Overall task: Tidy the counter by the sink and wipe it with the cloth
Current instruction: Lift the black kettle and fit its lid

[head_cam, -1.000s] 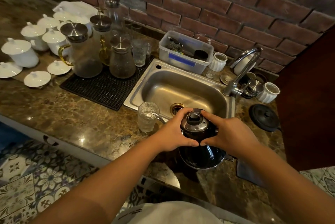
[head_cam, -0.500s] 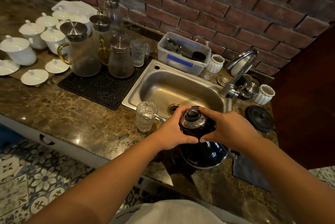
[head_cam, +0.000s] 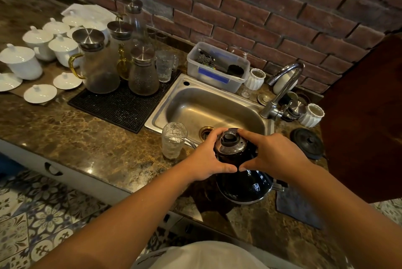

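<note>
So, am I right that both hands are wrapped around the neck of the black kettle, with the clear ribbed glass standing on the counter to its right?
Not quite: the head view shows the clear ribbed glass to the left of the black kettle, by the steel sink's front corner. Both the left hand and right hand do wrap the kettle's neck.

Single head view, close, looking forward-down over counter (head_cam: 91, 144) toward brick wall (head_cam: 250, 7).
</note>
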